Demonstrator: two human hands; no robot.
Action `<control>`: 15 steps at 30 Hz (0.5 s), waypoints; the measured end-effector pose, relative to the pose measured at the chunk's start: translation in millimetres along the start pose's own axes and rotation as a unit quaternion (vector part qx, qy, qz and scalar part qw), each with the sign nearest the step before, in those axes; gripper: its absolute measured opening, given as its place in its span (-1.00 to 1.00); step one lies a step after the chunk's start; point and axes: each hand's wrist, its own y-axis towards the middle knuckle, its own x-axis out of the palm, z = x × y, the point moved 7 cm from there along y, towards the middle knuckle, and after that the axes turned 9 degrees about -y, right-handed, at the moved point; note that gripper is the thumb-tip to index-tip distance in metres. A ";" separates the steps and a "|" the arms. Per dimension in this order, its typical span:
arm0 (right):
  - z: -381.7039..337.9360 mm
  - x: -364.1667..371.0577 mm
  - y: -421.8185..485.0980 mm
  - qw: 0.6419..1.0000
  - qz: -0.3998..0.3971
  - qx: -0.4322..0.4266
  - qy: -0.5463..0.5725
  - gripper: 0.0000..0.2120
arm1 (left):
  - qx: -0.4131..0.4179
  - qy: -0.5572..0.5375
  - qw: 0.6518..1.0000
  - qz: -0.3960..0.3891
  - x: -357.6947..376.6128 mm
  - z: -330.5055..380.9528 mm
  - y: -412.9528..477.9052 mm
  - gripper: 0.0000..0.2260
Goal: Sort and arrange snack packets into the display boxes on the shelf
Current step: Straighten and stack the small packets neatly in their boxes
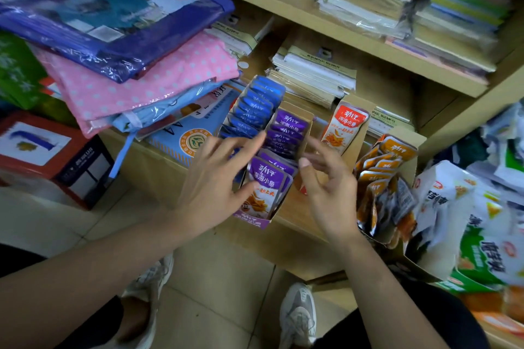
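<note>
From the head view, looking down at a low wooden shelf [158,163], four kinds of snack packets stand in display boxes side by side. Furthest left is a tight row of blue packets [255,106], upright one behind another. Just beside them on the right, the purple packets [268,178] fill the purple display box [252,221], whose front lip reaches the shelf's edge. The front purple packet faces the camera.

The left hand [218,178] hovers over the near ends of the blue and purple rows. Its fingers are spread and nearly straight, its grip released, and its thumb tip lies against the left edge of the front purple packet. The right hand [330,187] hangs just right of the purple box with its fingers loosely bent. Its grip is also released, holding nothing.

Beyond the right hand, a single red-orange packet [344,127] stands upright in a brown cardboard box. Further right, orange packets [378,170] sit loosely in another box, some tilted and spilling forward.

Stacks of notebooks [312,76] lie on the shelf behind the boxes. A pink dotted package [136,82] lies to the left under a blue wrapped package [113,20]. Large white snack bags [453,207] are piled at the right. Two grey shoes [297,317] rest on the tiled floor [221,278] below.
</note>
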 end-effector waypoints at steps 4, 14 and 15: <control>4.4 -4.2 21.7 0.997 -0.034 -0.025 -0.068 -0.77 | 0.052 0.004 0.999 -0.005 -2.0 12.1 1.3 -0.48; -3.3 -2.3 37.3 0.968 -0.250 -0.018 -0.006 -0.74 | 0.042 -0.050 0.998 0.014 -11.4 13.1 -1.3 -0.70; -3.0 -0.3 35.8 0.965 -0.260 -0.015 -0.011 -0.74 | 0.041 -0.047 0.998 0.019 -12.1 12.8 -0.8 -0.72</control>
